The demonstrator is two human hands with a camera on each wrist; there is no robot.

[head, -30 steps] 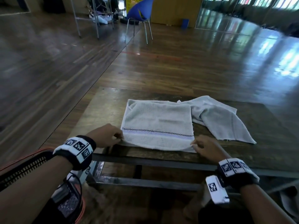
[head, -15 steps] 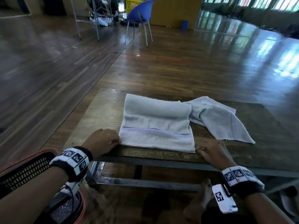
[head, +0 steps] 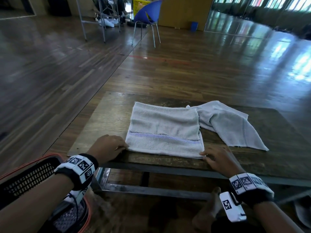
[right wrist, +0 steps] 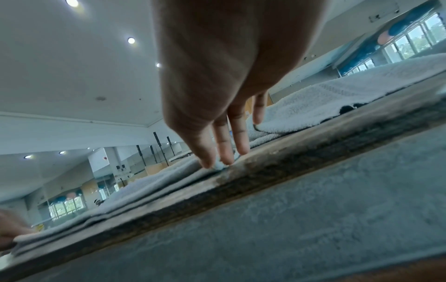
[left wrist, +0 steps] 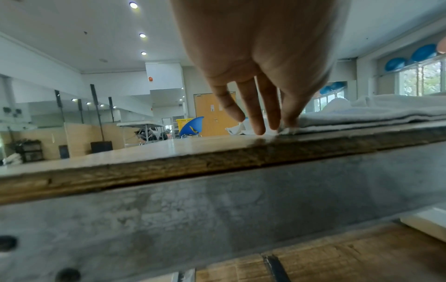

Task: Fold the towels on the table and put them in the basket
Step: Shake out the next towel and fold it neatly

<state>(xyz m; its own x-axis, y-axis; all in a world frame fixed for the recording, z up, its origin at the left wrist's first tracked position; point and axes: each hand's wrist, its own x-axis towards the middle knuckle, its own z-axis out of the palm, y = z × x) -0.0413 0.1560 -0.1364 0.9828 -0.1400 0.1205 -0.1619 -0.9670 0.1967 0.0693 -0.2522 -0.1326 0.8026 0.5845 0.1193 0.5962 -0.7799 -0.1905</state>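
Since half a second earlier, we had drawn the folded pale grey terry towel (head: pixel 164 132) nearer the table's (head: pixel 104 118) near edge. Our left hand (head: pixel 107 147) and right hand (head: pixel 218 158) pinched its near corners; the fold looked complete. A checkered band crossed it; the loose second grey towel (head: pixel 232 125) lay right, unfolded.

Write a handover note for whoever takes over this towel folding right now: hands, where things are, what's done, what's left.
Left hand: pinches the near left corner of the striped towel.
Right hand: pinches its near right corner.
Striped towel: lies flat and folded at the near edge of the table.
Second towel: crumpled at its right, unfolded.
Basket: on the floor, near left; contents not visible.
Done: a fold on the striped towel.
Left: probably finish it, basket it, then fold and basket the second towel.
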